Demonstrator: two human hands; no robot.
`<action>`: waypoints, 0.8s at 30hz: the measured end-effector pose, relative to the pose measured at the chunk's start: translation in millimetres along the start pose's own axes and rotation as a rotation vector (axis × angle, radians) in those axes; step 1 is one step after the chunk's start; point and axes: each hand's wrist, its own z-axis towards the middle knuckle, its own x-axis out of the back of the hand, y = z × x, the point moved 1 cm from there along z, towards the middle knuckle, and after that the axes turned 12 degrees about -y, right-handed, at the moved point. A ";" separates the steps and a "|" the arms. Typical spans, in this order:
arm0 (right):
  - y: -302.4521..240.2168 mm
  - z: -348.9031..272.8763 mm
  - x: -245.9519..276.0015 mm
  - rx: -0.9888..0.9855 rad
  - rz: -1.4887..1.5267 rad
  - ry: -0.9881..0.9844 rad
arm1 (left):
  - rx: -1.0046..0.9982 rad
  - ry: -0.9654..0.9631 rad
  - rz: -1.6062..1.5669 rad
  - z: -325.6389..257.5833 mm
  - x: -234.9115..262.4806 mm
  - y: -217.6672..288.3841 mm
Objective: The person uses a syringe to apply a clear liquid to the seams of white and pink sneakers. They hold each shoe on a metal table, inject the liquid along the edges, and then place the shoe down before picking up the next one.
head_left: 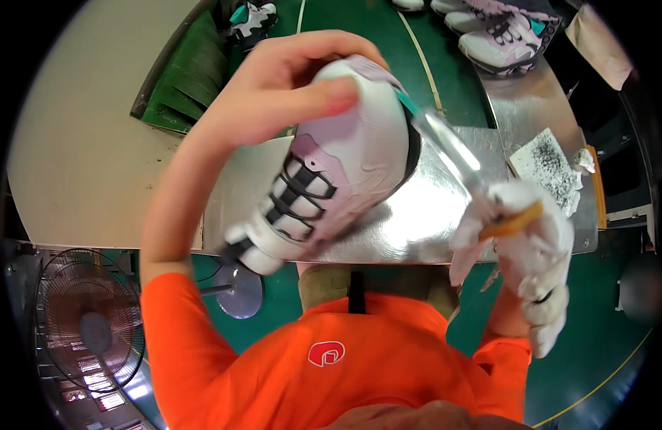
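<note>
My bare left hand (288,89) is wrapped round the toe end of a white and pale pink sneaker (367,143) with black laces. The sneaker is tilted above the steel table, its collar toward me at lower left. In my right hand (524,236), which wears a white glove, is a slim tool (449,150) with a shiny, clear or silvery shaft, a teal tip and an orange-yellow part by the fingers. Its tip meets the sneaker's edge near the toe, though I cannot tell if it touches. Blur hides the tool's exact kind.
A steel table (410,233) lies under the work. A black-speckled white sheet (546,168) rests on its right. Beyond runs a green belt (360,21) with more sneakers (499,43) at far right and one shoe (253,21) at far left, near green flaps (184,75). A fan (91,322) stands lower left.
</note>
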 end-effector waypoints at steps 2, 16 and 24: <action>-24.6 21.6 -11.3 -0.076 -0.052 -0.017 | -0.166 0.169 -0.042 -20.6 0.1 -6.1; 24.0 113.0 13.0 -0.177 -0.164 -0.081 | -0.152 0.862 -0.392 -88.1 -18.8 -106.1; 47.6 113.7 23.4 -0.399 -0.055 0.085 | -0.073 0.996 -0.573 -101.3 -25.6 -142.5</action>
